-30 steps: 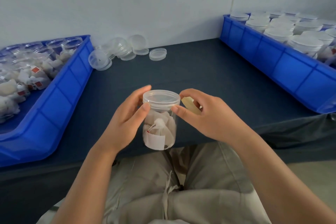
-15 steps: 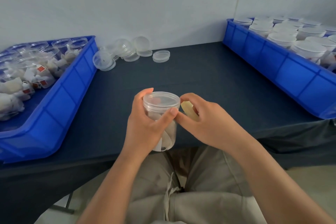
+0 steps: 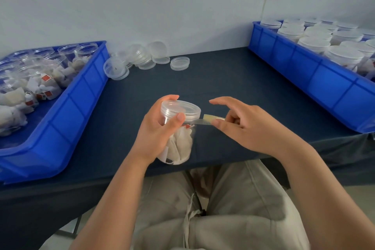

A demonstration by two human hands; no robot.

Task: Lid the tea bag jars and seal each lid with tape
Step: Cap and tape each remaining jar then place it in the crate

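Within left hand [image 3: 156, 134], jar [image 3: 181, 144]; tape [image 3: 203, 122] (right hand [image 3: 249, 128])

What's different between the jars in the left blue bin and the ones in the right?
The left jars have no lids; the right jars are all lidded. The left jars look jumbled; the right jars stand upright in neat rows. Both are clear plastic.

Left hand [image 3: 156, 134] grips lidded jar [image 3: 179, 146]; right hand [image 3: 249, 128] pinches tape [image 3: 203, 121].

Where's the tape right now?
In the head view's centre, the tape stretches between the lid of the jar gripped by the left hand and the right hand pinching it.
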